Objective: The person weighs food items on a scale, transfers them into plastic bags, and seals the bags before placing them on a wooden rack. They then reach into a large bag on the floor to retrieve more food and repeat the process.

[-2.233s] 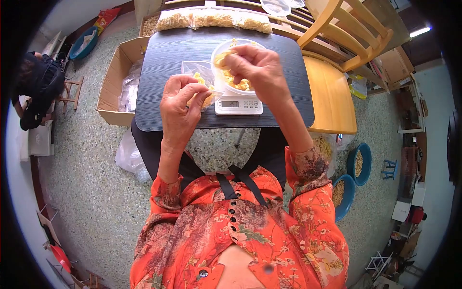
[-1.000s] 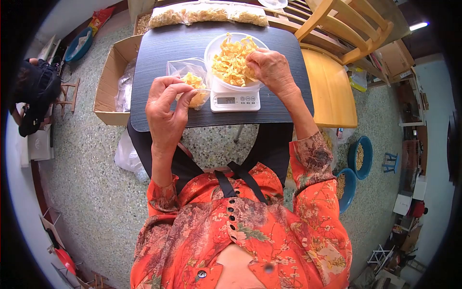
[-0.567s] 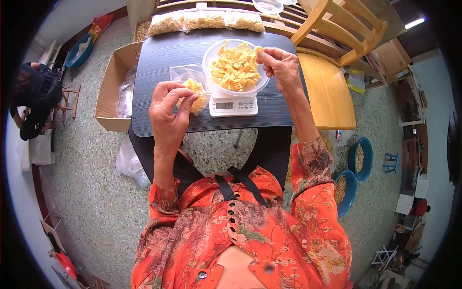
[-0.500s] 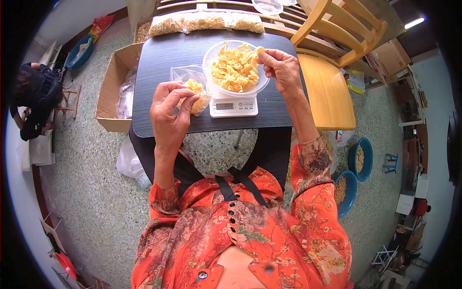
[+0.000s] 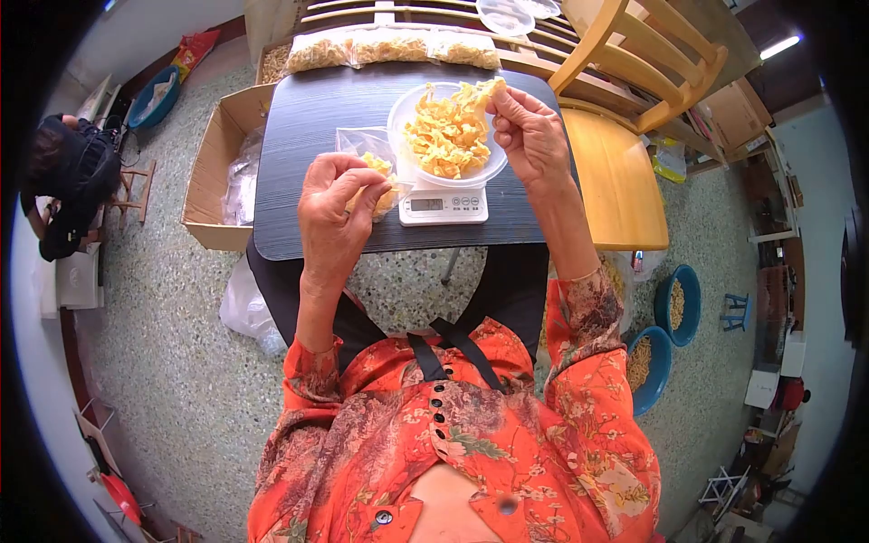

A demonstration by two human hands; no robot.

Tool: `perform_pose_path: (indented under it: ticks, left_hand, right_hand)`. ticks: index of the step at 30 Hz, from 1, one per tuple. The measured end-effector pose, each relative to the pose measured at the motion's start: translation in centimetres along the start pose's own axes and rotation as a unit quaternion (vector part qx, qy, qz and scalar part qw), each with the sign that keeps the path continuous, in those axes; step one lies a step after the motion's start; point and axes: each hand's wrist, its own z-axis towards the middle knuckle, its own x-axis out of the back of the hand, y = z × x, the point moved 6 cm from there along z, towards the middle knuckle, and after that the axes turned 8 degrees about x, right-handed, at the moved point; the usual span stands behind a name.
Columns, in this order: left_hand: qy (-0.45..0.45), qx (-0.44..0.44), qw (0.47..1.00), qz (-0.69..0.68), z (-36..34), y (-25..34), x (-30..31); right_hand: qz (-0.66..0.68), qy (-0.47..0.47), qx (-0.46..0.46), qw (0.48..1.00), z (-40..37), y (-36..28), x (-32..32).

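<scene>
A clear plastic bowl (image 5: 398,116) heaped with curled, dried yellow pieces (image 5: 444,140) rests on a white digital scale (image 5: 444,206). The display's digits are too small to read surely. At the bowl's right rim, my right hand (image 5: 534,136) pinches a dried yellow piece (image 5: 489,90) between thumb and fingers. Left of the scale lies a clear plastic bag (image 5: 359,141) with more yellow pieces in it. My left hand (image 5: 335,213) is closed at the bag's edge, thumb against fingers, and partly hides it.
Filled clear bags (image 5: 389,47) line the far edge of the dark table (image 5: 299,181). A cardboard box (image 5: 206,181) stands to the left and a wooden chair (image 5: 620,181) to the right. Blue basins (image 5: 665,371) sit on the floor. Another person (image 5: 77,181) is at far left.
My left hand has shifted slightly right and down at the bag. My right hand has stayed at the bowl's rim, its pinched piece slightly higher. The view has shifted slightly.
</scene>
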Motion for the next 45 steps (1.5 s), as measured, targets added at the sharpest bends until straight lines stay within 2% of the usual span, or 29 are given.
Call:
perform_pose_path:
  ticks: [5, 8, 9, 11, 12, 13, 15, 16, 21, 23, 24, 25, 27, 28, 32, 34, 38, 40, 43, 45]
  left_hand:
    - [0.001, 0.002, 1.0, -0.015, 0.0, -0.2, -0.4]
    - [0.007, 0.001, 1.0, -0.022, -0.1, -0.3, -0.4]
    - [0.012, -0.002, 1.0, -0.018, -0.2, -0.3, -0.2]
    - [0.017, 0.004, 1.0, -0.013, -0.4, -0.3, 0.2]
    - [0.022, 0.008, 1.0, -0.01, -0.5, -0.3, 0.4]
    - [0.021, 0.011, 1.0, -0.011, -0.6, -0.4, 0.4]
    - [0.031, 0.0, 0.999, -0.023, -0.7, -0.6, 0.7]
    - [0.03, 0.001, 0.999, -0.025, -0.7, -0.7, 0.7]
    - [0.081, 0.017, 0.996, -0.017, -0.8, -1.4, 1.7]
    - [0.091, 0.032, 0.995, -0.021, -0.9, -1.4, 2.1]
    - [0.101, 0.046, 0.994, -0.025, -1.0, -1.5, 2.2]
    - [0.1, 0.046, 0.994, -0.026, -1.0, -1.5, 2.2]
    - [0.083, 0.03, 0.996, -0.025, -1.0, -1.3, 1.9]
    - [0.082, 0.03, 0.996, -0.025, -1.1, -1.2, 1.9]
    - [0.069, 0.026, 0.997, -0.024, -0.9, -1.0, 1.5]
    - [0.066, 0.026, 0.997, -0.021, -0.8, -0.9, 1.3]
    - [0.058, 0.021, 0.998, -0.019, -0.8, -0.7, 1.3]
    - [0.055, 0.018, 0.998, -0.014, -0.7, -0.5, 1.4]
    - [0.061, 0.015, 0.998, -0.01, -0.6, -0.4, 1.4]
    - [0.056, 0.013, 0.998, 0.002, -0.6, -0.5, 1.2]
  right_hand:
    - [0.011, -0.044, 0.035, 0.998, -2.9, -0.4, -5.5]
    - [-0.157, -0.091, 0.087, 0.98, -4.5, 0.1, -8.2]
    - [-0.242, -0.094, 0.117, 0.959, -4.9, 0.3, -8.8]
    - [-0.376, -0.179, 0.178, 0.891, -5.2, 1.3, -9.4]
    - [-0.392, -0.183, 0.203, 0.878, -5.6, 1.0, -9.8]
    - [-0.393, -0.183, 0.2, 0.879, -5.5, 0.9, -9.7]
    - [-0.303, -0.216, 0.15, 0.916, -5.2, 0.8, -9.3]
    - [-0.256, -0.198, 0.119, 0.939, -5.2, 0.3, -9.2]
    - [-0.272, -0.129, 0.148, 0.942, -3.4, -1.2, -5.2]
    - [-0.451, -0.138, 0.171, 0.865, -2.6, -1.2, -3.5]
    - [-0.494, -0.15, 0.166, 0.84, -2.5, -1.3, -3.1]
    - [-0.495, -0.15, 0.166, 0.84, -2.4, -1.3, -2.7]
    - [-0.571, -0.206, 0.186, 0.773, -2.6, -1.1, -3.1]
    - [-0.586, -0.225, 0.147, 0.764, -2.8, -1.0, -3.2]
    - [-0.559, -0.242, 0.151, 0.778, -2.9, 0.3, -3.6]
    - [-0.603, -0.266, 0.183, 0.73, -3.1, 0.9, -4.4]
    - [-0.633, -0.272, 0.15, 0.709, -2.6, 2.2, -4.2]
    - [-0.648, -0.259, 0.21, 0.685, -2.6, 2.3, -4.2]
    - [-0.655, -0.258, 0.231, 0.671, -2.5, 2.6, -3.8]
    - [-0.676, -0.246, 0.211, 0.662, -2.6, 2.9, -3.8]
